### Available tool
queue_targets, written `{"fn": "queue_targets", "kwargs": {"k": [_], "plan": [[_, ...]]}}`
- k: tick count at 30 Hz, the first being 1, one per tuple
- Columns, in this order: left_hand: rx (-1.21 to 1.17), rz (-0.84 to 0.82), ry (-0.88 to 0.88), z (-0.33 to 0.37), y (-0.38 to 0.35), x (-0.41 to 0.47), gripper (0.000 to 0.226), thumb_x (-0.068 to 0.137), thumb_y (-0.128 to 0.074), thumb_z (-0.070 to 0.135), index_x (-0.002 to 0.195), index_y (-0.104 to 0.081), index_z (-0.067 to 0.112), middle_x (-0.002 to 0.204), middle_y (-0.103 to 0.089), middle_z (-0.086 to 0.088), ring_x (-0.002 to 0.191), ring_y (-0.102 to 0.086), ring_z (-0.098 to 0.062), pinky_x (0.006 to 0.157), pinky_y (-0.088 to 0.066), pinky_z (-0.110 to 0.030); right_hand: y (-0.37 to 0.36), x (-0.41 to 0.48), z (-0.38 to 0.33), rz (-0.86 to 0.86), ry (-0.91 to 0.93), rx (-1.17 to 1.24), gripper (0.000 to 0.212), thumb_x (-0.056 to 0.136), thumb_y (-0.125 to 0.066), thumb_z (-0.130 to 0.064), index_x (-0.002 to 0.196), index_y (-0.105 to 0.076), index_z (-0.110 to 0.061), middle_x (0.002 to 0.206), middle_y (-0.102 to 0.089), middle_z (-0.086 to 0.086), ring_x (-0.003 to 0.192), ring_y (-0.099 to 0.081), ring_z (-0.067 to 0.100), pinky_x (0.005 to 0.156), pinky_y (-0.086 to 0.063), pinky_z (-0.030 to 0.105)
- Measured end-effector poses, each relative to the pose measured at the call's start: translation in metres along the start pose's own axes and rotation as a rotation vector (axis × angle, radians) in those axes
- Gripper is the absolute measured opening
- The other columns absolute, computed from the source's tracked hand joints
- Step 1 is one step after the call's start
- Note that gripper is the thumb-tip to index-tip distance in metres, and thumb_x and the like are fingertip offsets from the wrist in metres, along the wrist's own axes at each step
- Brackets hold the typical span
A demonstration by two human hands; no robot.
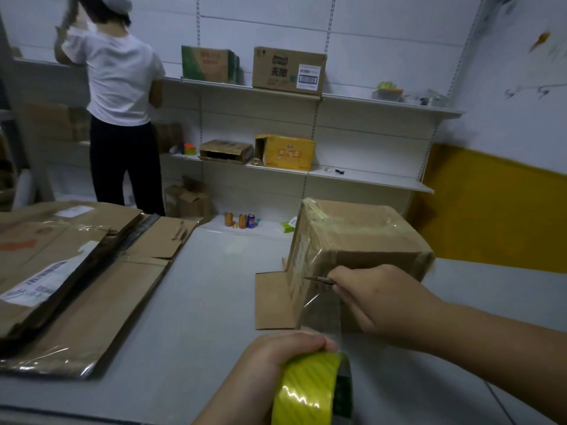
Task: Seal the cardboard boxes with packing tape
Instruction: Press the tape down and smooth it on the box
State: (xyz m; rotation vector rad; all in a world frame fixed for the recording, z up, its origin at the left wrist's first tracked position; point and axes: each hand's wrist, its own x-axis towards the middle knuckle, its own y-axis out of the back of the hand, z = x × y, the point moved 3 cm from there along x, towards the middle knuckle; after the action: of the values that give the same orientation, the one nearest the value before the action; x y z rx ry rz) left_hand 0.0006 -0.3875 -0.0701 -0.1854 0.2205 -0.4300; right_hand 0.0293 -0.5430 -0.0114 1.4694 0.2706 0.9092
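Observation:
A brown cardboard box [368, 237] stands on the grey table [199, 302] at the right, with clear tape over its top and near side and one flap lying flat to its left. My left hand [285, 348] grips a yellow-green roll of packing tape [310, 391] at the bottom. A clear strip of tape [319, 308] stretches from the roll up to the box. My right hand [374, 296] holds a thin metal blade [319, 280] whose tip meets the tape at the box's near side.
Flattened cardboard boxes [70, 277] with labels cover the table's left part. A person in a white shirt [119, 87] stands at the wall shelves [306, 96], which carry several cartons. Drink cans [241, 220] stand on the lowest shelf behind the table.

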Motion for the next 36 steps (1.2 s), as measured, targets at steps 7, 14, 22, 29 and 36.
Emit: {"fn": "queue_targets", "kwargs": {"k": [7,14,22,29,36], "plan": [[-0.021,-0.034,-0.038,0.008,-0.008,-0.008,0.012,0.047,-0.072,0.021,0.059,-0.077,0.020,0.080,-0.074,0.000,0.087,-0.068,-0.013,0.086,-0.050,-0.022,-0.041,-0.001,0.007,-0.257,0.083,-0.287,0.022,0.074,-0.069,-0.026,0.094,-0.062,-0.018,0.072,-0.066,-0.003,0.057,-0.064,0.013,0.046,-0.043,0.023],[-0.053,0.013,-0.042,0.009,0.014,-0.022,0.031,0.039,-0.076,0.032,0.064,-0.077,0.013,0.076,-0.072,-0.002,0.084,-0.069,-0.017,0.084,-0.046,-0.028,-0.001,-0.019,0.008,-0.064,-0.217,0.280,0.029,0.093,-0.035,-0.050,0.089,-0.056,-0.031,0.075,-0.060,-0.011,0.067,-0.056,0.005,0.058,-0.043,0.021],[-0.047,0.115,-0.051,-0.004,0.002,-0.005,0.043,0.032,-0.075,0.040,0.067,-0.077,0.014,0.076,-0.072,-0.007,0.091,-0.064,-0.030,0.095,-0.044,-0.039,0.061,0.068,-0.002,0.169,0.067,-0.148,0.047,0.088,-0.038,-0.060,0.106,-0.067,-0.027,0.108,-0.065,-0.007,0.093,-0.060,0.012,0.064,-0.050,0.030],[-0.232,0.199,-0.128,-0.008,-0.007,-0.002,0.022,0.081,-0.059,0.001,0.064,-0.072,0.003,0.059,-0.068,-0.008,0.049,-0.064,-0.012,0.041,-0.045,-0.013,0.019,0.077,0.009,-0.111,0.105,-0.360,0.045,0.086,-0.045,-0.064,0.103,-0.065,-0.028,0.114,-0.062,-0.012,0.121,-0.046,0.011,0.079,-0.050,0.030],[-0.241,0.228,-0.172,-0.011,-0.003,0.005,0.019,0.081,-0.055,0.005,0.075,-0.072,-0.002,0.066,-0.071,-0.008,0.055,-0.067,-0.010,0.044,-0.046,-0.013,0.021,0.078,0.011,-0.160,0.078,-0.257,0.061,0.081,-0.030,-0.072,0.106,-0.067,-0.029,0.119,-0.061,-0.014,0.122,-0.045,0.008,0.081,-0.051,0.032]]}}
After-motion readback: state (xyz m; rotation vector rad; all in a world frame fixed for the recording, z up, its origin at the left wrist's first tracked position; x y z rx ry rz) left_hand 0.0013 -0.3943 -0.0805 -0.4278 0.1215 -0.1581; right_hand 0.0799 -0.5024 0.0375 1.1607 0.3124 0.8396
